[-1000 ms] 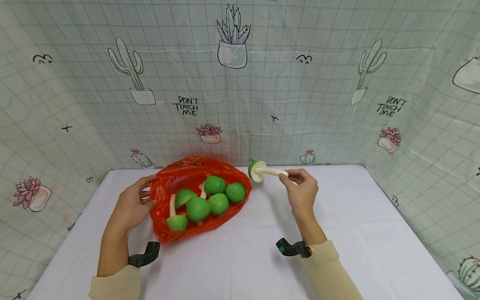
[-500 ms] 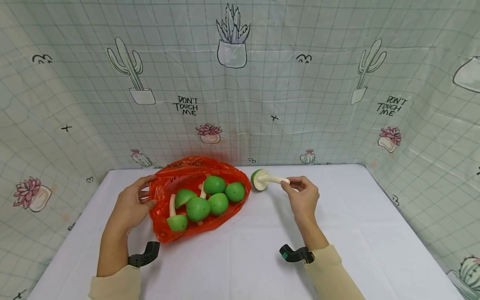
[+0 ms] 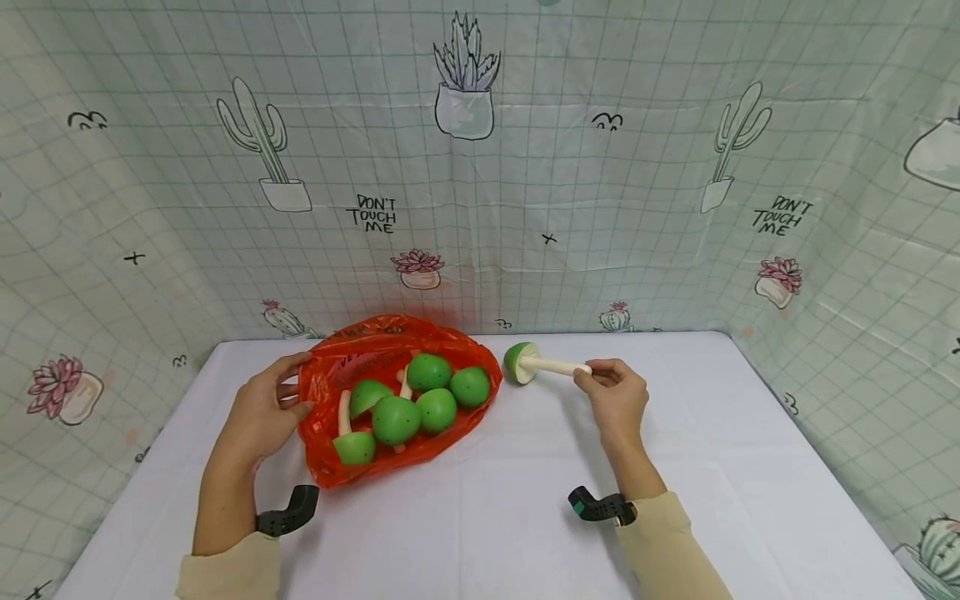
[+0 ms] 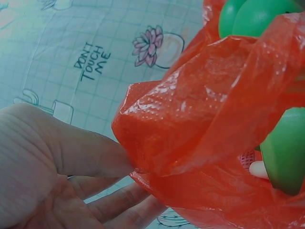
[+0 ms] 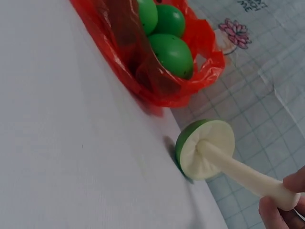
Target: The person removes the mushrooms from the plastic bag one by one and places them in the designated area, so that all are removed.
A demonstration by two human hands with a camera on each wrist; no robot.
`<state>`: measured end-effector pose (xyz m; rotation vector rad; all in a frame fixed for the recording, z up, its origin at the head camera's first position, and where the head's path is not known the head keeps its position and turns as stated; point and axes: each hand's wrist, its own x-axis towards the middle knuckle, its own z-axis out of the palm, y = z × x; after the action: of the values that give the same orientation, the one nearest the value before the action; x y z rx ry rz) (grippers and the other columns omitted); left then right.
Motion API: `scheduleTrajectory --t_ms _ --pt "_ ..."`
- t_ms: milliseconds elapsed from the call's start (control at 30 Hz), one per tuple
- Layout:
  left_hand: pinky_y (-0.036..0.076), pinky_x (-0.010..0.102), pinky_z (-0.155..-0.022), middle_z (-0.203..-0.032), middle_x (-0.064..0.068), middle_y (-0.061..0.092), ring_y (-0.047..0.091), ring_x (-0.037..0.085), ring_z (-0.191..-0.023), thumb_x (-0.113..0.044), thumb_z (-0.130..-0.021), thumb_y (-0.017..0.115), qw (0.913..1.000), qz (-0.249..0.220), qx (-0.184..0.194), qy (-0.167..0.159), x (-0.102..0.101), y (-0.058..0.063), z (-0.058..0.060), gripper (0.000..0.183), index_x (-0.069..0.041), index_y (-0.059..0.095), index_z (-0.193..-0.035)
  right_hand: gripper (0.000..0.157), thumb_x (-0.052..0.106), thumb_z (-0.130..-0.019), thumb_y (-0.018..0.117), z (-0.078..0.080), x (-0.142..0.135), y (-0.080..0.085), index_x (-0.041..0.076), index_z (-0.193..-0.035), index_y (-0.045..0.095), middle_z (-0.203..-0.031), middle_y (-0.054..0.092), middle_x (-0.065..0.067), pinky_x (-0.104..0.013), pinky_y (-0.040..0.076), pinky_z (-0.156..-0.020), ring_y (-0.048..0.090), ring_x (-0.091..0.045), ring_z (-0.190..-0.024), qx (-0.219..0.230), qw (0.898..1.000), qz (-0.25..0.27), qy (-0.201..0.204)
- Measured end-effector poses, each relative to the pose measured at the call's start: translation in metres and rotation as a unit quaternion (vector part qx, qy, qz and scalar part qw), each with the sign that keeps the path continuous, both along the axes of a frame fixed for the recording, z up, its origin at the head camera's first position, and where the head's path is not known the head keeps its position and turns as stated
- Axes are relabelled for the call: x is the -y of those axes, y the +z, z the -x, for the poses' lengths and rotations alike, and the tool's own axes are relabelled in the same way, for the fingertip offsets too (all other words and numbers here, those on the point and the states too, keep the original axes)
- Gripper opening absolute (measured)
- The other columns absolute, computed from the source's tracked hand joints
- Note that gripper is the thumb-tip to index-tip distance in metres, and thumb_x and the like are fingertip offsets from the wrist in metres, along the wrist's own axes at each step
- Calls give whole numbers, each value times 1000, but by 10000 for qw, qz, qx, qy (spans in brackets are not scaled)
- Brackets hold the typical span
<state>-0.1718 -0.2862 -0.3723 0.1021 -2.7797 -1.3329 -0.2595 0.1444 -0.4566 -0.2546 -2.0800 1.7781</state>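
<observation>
My right hand [image 3: 618,400] pinches the stem end of a toy mushroom [image 3: 555,365] with a green cap and a pale stem. It lies level, its cap pointing left, just right of the red plastic bag [image 3: 322,458]. In the right wrist view, the mushroom's pale underside [image 5: 217,136] shows, with the fingertips [image 5: 274,212] at the stem's end. At the bag's left side, my left hand [image 3: 262,408] holds its rim with thumb and fingers. The left wrist view shows the thumb [image 4: 90,155] against the bag's edge [image 4: 162,138]. Several green-capped mushrooms [image 3: 396,419] lie inside the bag.
A white cloth [image 3: 495,517] covers the table. Behind it and along both sides hangs a grid-patterned curtain [image 3: 525,192] printed with cacti and words. Black wrist-worn devices [image 3: 288,510] sit on both wrists.
My right hand has moved slightly right and toward me, lowering the mushroom, whose cap has also shifted a little right and down. The left hand and the bag stay in place.
</observation>
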Motion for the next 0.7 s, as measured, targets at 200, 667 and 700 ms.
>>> scheduleTrajectory --t_ms 200,667,700 --pt "55 58 -99 -152 35 45 52 54 -131 7 -96 65 10000 -20 32 17 0 0 -1 72 3 33 -161 23 1 -90 78 3 -10 -7 -8 -110 72 -104 73 -19 -12 55 -68 65 -3 -81 214 9997 -81 -34" --pt "55 59 -98 -151 36 45 52 55 -131 9 -96 65 10000 -21 -53 -44 0 -1 1 72 5 33 -160 27 7 -87 85 10 -33 -21 -4 -110 77 -87 71 -2 -16 50 -64 61 -10 -79 1223 9902 -581 341" --pt "55 59 -98 -151 36 45 52 55 -131 9 -96 65 10000 -25 -39 -42 0 -1 1 72 4 33 -160 27 7 -87 85 11 -34 -21 -4 -110 77 -88 72 -2 -17 50 -65 61 -11 -79 1293 9888 -626 404"
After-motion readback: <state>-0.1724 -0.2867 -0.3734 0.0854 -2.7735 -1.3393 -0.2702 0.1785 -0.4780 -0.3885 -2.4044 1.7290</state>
